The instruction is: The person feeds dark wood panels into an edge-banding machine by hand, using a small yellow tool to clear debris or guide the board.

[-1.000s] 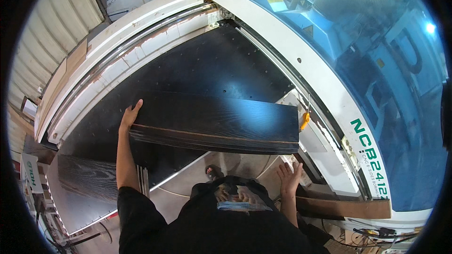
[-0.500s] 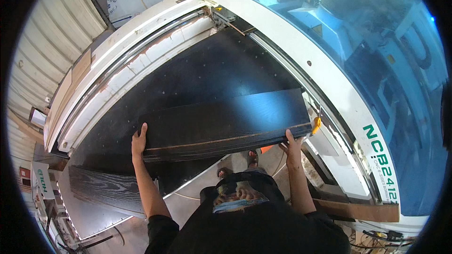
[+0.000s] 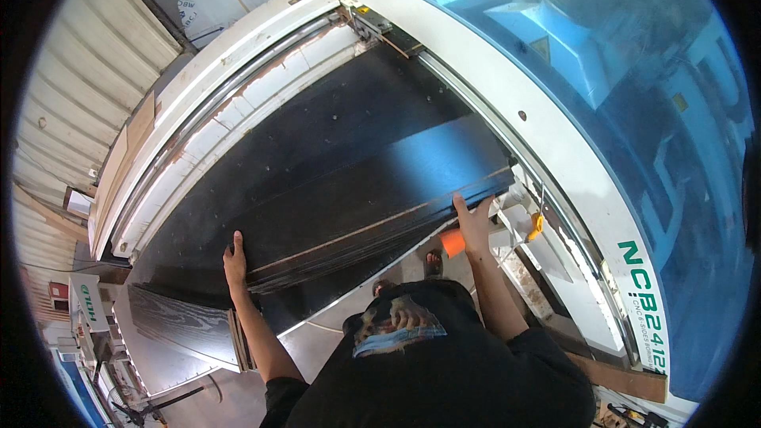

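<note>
A stack of long dark wood-grain boards point(image 3: 372, 200) lies slantwise on the black table point(image 3: 309, 131), its right end farther from me. A brown edge line runs along its near side. My left hand point(image 3: 235, 265) presses on the stack's left end, thumb up and fingers partly hidden. At the near edge close to the right end, my right hand point(image 3: 474, 223) grips the boards, thumb on the side and some fingers out of sight. More dark wood-grain boards point(image 3: 186, 319) are piled left of my left forearm.
A white machine frame point(image 3: 571, 123) with a blue see-through cover point(image 3: 658, 190) curves along the right. By my right hand are a yellow-handled thing point(image 3: 537, 227) and an orange object point(image 3: 453, 242). A white rail point(image 3: 214, 95) borders the far left; a brown wooden strip point(image 3: 622, 378) lies lower right.
The right end of the stack has swung away from me and a little left, with my right hand following. My left hand stays at the left end. The view has shifted slightly.
</note>
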A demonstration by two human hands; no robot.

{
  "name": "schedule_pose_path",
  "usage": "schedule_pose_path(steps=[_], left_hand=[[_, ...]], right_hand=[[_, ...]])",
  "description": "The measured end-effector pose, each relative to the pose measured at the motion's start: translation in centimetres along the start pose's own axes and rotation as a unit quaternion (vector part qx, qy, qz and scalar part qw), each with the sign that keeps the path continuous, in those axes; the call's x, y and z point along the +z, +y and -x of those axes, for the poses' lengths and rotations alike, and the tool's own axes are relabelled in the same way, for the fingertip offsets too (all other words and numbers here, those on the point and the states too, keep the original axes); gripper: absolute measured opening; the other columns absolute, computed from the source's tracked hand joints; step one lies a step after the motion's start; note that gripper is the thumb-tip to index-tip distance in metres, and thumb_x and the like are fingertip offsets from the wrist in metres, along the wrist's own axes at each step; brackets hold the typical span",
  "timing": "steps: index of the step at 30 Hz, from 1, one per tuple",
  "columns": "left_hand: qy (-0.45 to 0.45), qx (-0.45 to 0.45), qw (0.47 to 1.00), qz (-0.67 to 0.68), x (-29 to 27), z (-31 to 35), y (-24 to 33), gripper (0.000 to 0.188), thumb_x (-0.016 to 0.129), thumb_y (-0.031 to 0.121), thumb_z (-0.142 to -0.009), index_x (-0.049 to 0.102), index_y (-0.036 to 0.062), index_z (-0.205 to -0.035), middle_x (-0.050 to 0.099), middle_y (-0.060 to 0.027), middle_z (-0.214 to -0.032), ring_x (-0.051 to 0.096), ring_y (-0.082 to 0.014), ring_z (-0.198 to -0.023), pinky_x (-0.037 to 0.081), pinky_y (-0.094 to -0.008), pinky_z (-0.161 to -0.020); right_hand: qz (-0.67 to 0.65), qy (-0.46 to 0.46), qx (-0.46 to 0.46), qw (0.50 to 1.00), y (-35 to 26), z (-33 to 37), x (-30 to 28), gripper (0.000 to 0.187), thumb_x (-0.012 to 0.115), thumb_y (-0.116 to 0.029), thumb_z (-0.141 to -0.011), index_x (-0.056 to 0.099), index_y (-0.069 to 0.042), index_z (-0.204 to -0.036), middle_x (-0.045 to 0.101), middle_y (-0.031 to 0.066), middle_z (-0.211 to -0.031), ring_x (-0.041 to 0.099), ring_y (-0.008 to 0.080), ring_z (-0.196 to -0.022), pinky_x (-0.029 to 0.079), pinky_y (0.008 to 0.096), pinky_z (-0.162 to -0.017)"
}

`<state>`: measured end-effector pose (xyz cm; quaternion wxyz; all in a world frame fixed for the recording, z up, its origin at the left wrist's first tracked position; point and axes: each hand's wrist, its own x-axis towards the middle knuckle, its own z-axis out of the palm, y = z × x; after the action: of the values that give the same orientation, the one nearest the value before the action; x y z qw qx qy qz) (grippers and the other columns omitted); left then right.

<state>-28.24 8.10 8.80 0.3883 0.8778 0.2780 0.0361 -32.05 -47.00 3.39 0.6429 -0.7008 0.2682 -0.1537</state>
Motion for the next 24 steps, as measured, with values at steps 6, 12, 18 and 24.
schedule_pose_path(steps=[6,12,18,24], left_hand=[[0.012,-0.04,0.999,-0.016,0.3,1.0,-0.3,0.111,0.056,0.083,-0.087,0.051,-0.0119,-0.144,0.054,-0.0341,-0.145,0.049,-0.0433,-0.141,0.037,-0.0436,-0.117],[0.036,-0.056,0.998,-0.015,1.2,3.8,0.0,0.112,0.055,0.083,-0.088,0.046,-0.0108,-0.148,0.05,-0.0342,-0.149,0.046,-0.0434,-0.143,0.035,-0.0442,-0.119],[0.058,-0.126,0.988,-0.064,2.7,8.0,2.4,0.111,0.049,0.085,-0.088,0.047,-0.0081,-0.149,0.05,-0.0334,-0.149,0.046,-0.042,-0.144,0.035,-0.0436,-0.119],[0.089,-0.116,0.987,-0.071,2.8,9.5,2.7,0.106,0.052,0.082,-0.089,0.053,-0.0089,-0.143,0.06,-0.0339,-0.137,0.055,-0.0437,-0.135,0.041,-0.0457,-0.114]], right_hand=[[0.077,-0.007,-0.042,0.996,-0.8,-3.4,0.4,0.118,0.077,-0.054,-0.087,0.016,0.02,-0.154,0.03,0.0404,-0.156,0.032,0.0508,-0.147,0.027,0.0483,-0.122],[0.061,0.028,-0.022,0.998,0.3,-7.1,1.0,0.12,0.08,-0.057,-0.085,0.019,0.018,-0.155,0.031,0.0404,-0.155,0.038,0.049,-0.144,0.036,0.0476,-0.118],[-0.035,-0.032,0.022,0.999,-0.1,-9.0,-1.0,0.101,0.08,-0.042,-0.091,0.024,0.005,-0.16,0.043,0.0239,-0.151,0.052,0.0278,-0.131,0.045,0.0361,-0.107],[0.103,-0.013,-0.151,0.983,-2.0,-5.1,-5.9,0.046,0.071,-0.016,-0.098,0.058,-0.003,-0.14,0.067,0.0123,-0.121,0.063,0.0222,-0.11,0.053,0.0353,-0.088]])
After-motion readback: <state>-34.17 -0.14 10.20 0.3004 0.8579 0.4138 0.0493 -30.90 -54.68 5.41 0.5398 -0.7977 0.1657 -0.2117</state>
